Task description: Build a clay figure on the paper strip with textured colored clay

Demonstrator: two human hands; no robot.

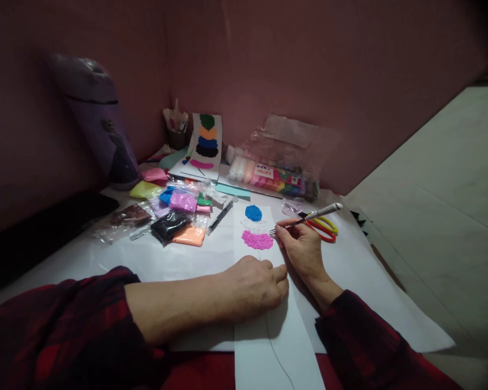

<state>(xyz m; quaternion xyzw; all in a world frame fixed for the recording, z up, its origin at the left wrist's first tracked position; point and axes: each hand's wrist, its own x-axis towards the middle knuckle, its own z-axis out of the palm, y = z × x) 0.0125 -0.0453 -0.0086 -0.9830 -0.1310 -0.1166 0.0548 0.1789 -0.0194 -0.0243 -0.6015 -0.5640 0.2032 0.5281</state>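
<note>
My right hand (303, 246) grips a small fork (319, 212) with a striped handle, its tines at the edge of the clay on a long white paper strip (248, 357). Three clay patches run down the strip: a blue round (253, 213), a white curved band (254, 226) and a textured pink band (257, 240). Below them my left hand (254, 287) rests on the paper with its fingers curled; whatever lies under them is hidden. A thin drawn line runs along the strip beneath that hand.
Bagged coloured clay (183, 202) and a pen (220, 216) lie to the left. Behind stand a card with coloured patches (207, 143), a pack of clay (272, 176), a cup (177, 135) and a purple bottle-shaped container (101, 124). Scissors (325, 227) lie right.
</note>
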